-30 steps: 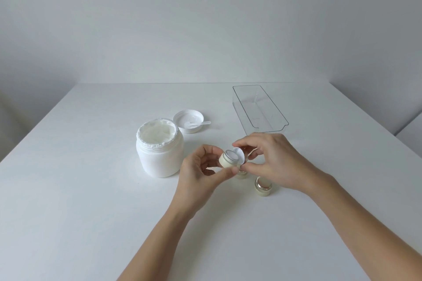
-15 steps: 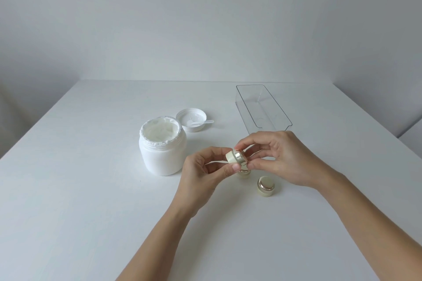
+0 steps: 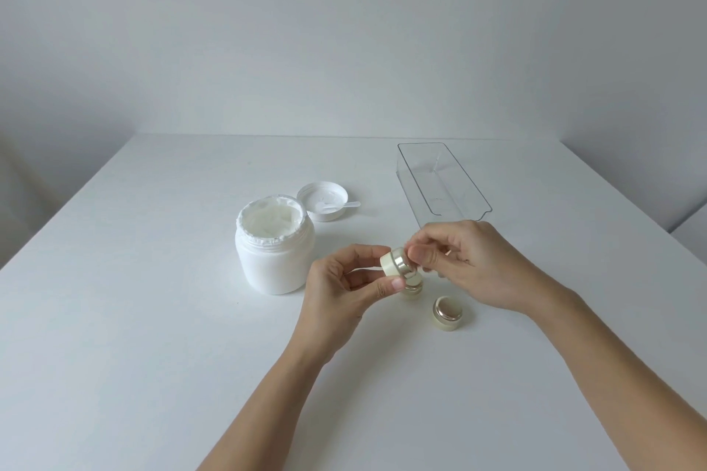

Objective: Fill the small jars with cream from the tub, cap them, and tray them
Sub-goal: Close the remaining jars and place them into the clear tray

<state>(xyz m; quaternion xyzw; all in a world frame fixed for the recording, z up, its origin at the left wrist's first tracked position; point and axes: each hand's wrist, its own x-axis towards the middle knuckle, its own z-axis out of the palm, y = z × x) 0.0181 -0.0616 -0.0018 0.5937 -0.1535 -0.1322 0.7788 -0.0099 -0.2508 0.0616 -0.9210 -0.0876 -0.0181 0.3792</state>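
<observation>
White table, tub open at 9 o'clock, tray without jars at 1 o'clock: left hand grips small jar, right hand pinches its cap; two jars below, untrayed.

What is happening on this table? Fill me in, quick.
A person is capping a small jar: the left hand grips its cream body while the right hand pinches the gold cap. The open tub of cream stands to the left, its lid behind it with a small spatula lying in it. A capped jar sits on the table, another is half hidden under the hands, and the clear tray holds no jars yet.
</observation>
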